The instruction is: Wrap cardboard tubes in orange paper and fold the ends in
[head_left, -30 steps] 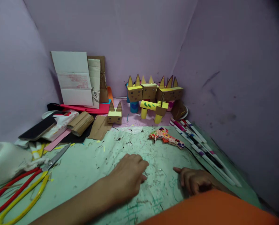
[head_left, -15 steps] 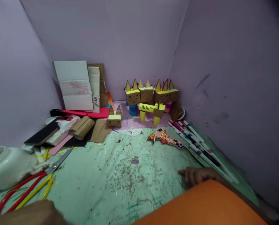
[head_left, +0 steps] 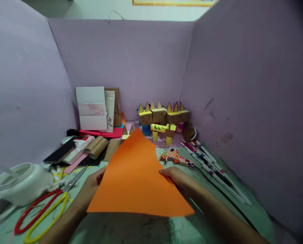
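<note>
An orange sheet of paper is held up above the green table, its far end narrowing to a point. My left hand grips the left edge, with its fingertips partly behind the sheet. On the right edge, my right hand pinches the paper with the thumb on top. Just beyond the right hand lies a patterned glue gun with a black cord. Red-handled scissors and yellow-handled scissors lie left of my left forearm.
A white teapot stands at the left. Cardboard pieces lean at the back left, above a black block. Cardboard animal figures stand at the back. Several markers lie along the right wall.
The orange sheet has moved from the lower right to the centre. My left hand has come up to its left edge and my right hand now holds its right edge. The view has tilted up.
</note>
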### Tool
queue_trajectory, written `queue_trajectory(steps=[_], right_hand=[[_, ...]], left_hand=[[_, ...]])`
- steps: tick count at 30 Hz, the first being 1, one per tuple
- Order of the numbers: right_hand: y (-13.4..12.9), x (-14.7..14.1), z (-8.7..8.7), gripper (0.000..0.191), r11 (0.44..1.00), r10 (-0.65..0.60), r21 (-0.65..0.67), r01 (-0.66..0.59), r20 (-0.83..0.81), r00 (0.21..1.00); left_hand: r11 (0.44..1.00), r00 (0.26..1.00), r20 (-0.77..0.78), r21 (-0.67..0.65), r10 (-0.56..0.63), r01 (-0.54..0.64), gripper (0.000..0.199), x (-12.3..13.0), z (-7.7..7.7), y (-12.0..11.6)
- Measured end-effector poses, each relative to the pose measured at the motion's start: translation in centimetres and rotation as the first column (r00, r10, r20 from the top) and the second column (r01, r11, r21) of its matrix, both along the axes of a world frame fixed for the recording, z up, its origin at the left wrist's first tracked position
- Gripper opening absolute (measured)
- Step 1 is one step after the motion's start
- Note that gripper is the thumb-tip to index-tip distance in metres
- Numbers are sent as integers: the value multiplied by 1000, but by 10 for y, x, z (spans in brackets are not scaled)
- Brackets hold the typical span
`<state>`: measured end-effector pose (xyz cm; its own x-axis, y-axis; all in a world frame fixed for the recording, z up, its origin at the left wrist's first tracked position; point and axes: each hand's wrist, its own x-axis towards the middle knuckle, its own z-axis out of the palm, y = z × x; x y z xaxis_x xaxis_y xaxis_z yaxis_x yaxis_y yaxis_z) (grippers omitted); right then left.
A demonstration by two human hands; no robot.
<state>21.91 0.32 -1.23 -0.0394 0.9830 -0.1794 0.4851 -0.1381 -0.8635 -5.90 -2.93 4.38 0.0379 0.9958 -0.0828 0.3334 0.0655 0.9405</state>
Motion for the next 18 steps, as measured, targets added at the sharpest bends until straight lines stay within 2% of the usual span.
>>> queue_trajectory(steps=[2, 4, 6, 8, 9, 11, 13, 14, 15, 16, 17, 18], right_hand=[[-4, -5, 3, 37, 997, 39, -64, -40, -24, 999], [-7, -4, 3, 35, 997, 49, -65, -51, -33, 998], [-10, 3, 2, 25, 1000, 18, -25, -18, -18, 1000], [-16, 14, -2, 35, 999, -33, 22, 33, 12, 999], [-21, 20, -3, 43, 997, -63, 54, 61, 28, 998], [-31, 27, -2, 48, 985, -122, 126, 120, 5, 993], [-38, 21, 7, 43, 972, -163, 143, 189, -176, 971], [-40, 12, 16, 43, 972, -176, 92, 216, -324, 930], [-41, -2, 28, 46, 982, -158, 8, 187, -501, 851], [-41, -21, 41, 47, 993, -108, -40, 108, -650, 752], [-41, -44, 54, 49, 1000, -11, -27, -13, -732, 681], [-41, -69, 67, 51, 990, 126, 49, -134, -738, 663]], left_hand=[[981, 981, 41, 20, 190, -191, 37, -7, -7, 5], [947, 949, 33, 56, 314, -315, 34, -12, -10, 6], [935, 939, 17, 86, 344, -344, 31, -14, -11, 4], [921, 928, 5, 126, 372, -369, 27, -14, -11, 2], [912, 922, 42, 135, 386, -388, 25, -13, -9, 2], [900, 894, 215, 112, 393, -422, 21, -7, -4, 5], [909, 823, 451, 54, 347, -413, 19, 5, 8, 13], [918, 805, 501, 53, 317, -394, 18, 15, 17, 19], [927, 789, 549, 66, 275, -368, 16, 27, 28, 25], [939, 775, 594, 88, 218, -332, 14, 42, 41, 32], [952, 762, 629, 112, 155, -286, 12, 58, 55, 38], [961, 749, 656, 141, 90, -239, 9, 75, 71, 44]])
